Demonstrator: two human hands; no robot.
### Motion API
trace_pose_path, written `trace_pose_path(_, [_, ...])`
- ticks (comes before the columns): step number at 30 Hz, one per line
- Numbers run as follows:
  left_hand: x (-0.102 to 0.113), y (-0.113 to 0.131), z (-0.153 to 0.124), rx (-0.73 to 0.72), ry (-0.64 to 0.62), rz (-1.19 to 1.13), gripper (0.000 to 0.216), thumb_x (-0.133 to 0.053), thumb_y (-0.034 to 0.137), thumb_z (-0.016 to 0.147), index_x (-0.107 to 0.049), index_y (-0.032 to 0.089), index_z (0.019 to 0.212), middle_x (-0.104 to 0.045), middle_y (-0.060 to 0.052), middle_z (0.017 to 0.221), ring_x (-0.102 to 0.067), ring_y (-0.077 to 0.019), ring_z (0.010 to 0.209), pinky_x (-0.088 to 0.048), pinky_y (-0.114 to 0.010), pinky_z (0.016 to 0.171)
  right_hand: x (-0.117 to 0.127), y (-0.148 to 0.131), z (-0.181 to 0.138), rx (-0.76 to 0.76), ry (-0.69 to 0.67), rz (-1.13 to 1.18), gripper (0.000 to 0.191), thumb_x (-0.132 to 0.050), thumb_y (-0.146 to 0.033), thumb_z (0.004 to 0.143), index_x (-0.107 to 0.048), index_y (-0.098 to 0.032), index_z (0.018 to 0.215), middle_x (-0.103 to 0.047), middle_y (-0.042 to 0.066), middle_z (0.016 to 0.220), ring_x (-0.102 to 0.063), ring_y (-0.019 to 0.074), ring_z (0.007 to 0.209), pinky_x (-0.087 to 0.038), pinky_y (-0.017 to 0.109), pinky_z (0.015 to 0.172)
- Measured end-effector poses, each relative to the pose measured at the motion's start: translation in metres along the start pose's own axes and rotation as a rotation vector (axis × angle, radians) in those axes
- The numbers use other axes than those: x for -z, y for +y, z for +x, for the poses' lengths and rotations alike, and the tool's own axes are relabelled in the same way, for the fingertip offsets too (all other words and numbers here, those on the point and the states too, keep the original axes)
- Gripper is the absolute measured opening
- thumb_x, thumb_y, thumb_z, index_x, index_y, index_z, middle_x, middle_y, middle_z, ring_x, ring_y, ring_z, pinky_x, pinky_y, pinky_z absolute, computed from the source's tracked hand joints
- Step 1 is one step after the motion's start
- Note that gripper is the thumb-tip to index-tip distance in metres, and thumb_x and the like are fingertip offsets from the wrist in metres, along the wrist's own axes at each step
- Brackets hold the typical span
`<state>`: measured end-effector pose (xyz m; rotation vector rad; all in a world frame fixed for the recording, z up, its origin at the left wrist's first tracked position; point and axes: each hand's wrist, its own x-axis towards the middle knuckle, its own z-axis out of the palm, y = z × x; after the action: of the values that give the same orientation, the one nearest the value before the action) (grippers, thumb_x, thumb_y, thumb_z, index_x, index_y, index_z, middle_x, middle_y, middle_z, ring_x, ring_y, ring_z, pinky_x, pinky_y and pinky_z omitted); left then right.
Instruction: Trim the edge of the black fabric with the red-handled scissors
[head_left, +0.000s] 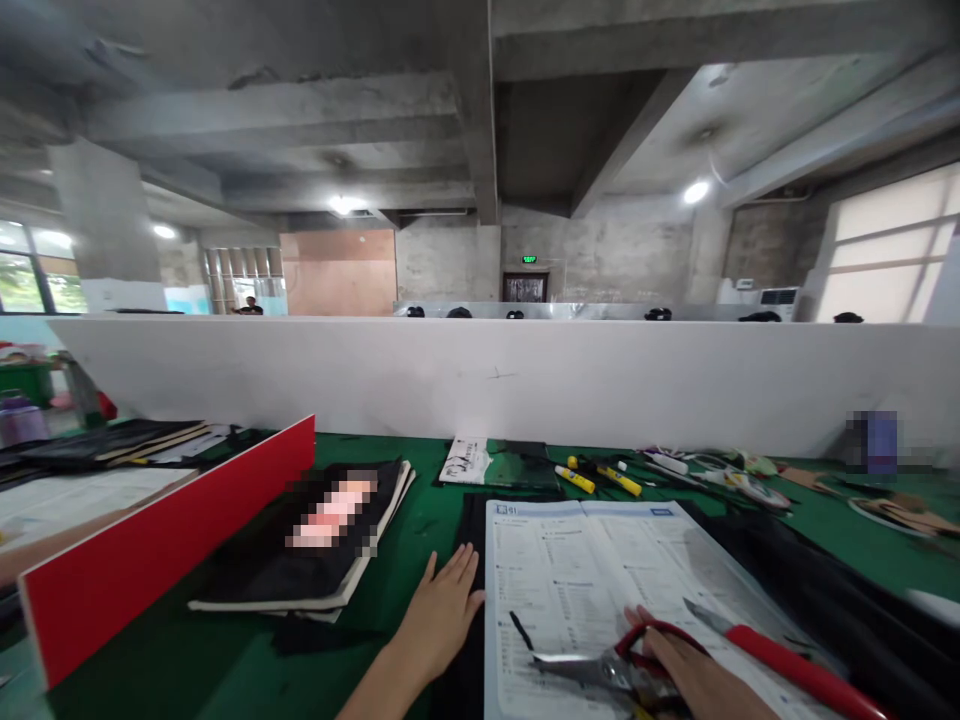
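My left hand [442, 610] lies flat with its fingers stretched out, on dark cloth [459, 655] at the left edge of a printed sheet [555, 560]. My right hand [686, 665] rests over the lower right of the sheet, closed on the red handles of a pair of scissors [574, 667]. The scissor blades point left across the print. Near their tips lies a thin black strip [519, 632]. To the right of that hand is a red-handled tool [795, 660] with a pointed grey blade.
A red divider [187, 545] stands at left, beside a stack of black-covered pads [285, 560]. Yellow tubes [574, 479] and a white-and-green packet [465, 462] lie behind the sheet. Black cloth [810, 580] spreads at right. A tall white partition [375, 375] closes off the green table's back.
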<state>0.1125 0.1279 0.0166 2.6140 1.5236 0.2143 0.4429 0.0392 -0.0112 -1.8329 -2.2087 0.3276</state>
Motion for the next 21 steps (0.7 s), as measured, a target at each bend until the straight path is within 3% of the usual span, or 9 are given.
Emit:
trace_pose_path(4, [0.002,0.003,0.0,-0.073,0.016,-0.025,0.049,-0.027,0.034,0.1,-0.032,0.017,0.147,-0.027,-0.008,0.154,-0.023,-0.0214,0.143,-0.015,-0.051,0.117,0.002,-0.005,-0.005,-0.028,0.001,0.017,0.06,-0.055,-0.02,0.065,-0.059,-0.011,0.124,-0.053,0.016,0.136,-0.055,0.0294,0.12,-0.043,0.039,0.1])
trace_pose_path(7, [0.003,0.008,-0.002,-0.188,-0.01,-0.051,0.046,-0.03,0.038,0.101,-0.034,0.029,0.145,-0.027,0.0,0.155,-0.024,-0.0153,0.143,-0.015,-0.044,0.118,0.0,-0.006,-0.007,-0.029,0.013,0.049,0.058,-0.054,-0.022,0.067,-0.058,-0.012,0.124,-0.054,0.016,0.135,-0.055,0.0278,0.12,-0.044,0.037,0.099])
trace_pose_path(11, [0.004,0.012,-0.005,-0.244,-0.062,-0.058,0.045,-0.044,0.046,0.096,-0.043,0.035,0.139,-0.037,-0.003,0.15,-0.033,-0.0196,0.139,-0.02,-0.05,0.115,0.006,-0.002,-0.009,-0.007,0.072,0.117,0.05,-0.053,-0.021,0.066,-0.061,-0.02,0.115,-0.062,0.01,0.127,-0.06,0.0238,0.113,-0.048,0.032,0.094])
trace_pose_path(17, [0.008,0.015,-0.003,-0.264,-0.045,-0.02,0.042,-0.05,0.035,0.095,-0.049,0.028,0.136,-0.042,-0.009,0.147,-0.037,-0.0245,0.136,-0.023,-0.055,0.112,0.056,0.051,-0.033,-0.088,0.257,0.193,0.045,-0.05,-0.043,0.078,-0.059,-0.018,0.113,-0.066,0.013,0.119,-0.065,0.0254,0.106,-0.051,0.034,0.091])
trace_pose_path(21, [0.014,0.03,-0.019,-0.365,-0.026,-0.01,0.047,-0.048,0.011,0.09,-0.05,0.025,0.135,-0.044,-0.008,0.145,-0.04,-0.0236,0.135,-0.028,-0.051,0.112,0.078,0.082,-0.072,-0.172,0.427,0.195,0.045,-0.06,-0.054,0.073,-0.064,-0.023,0.107,-0.073,0.006,0.105,-0.07,0.0236,0.093,-0.057,0.025,0.076])
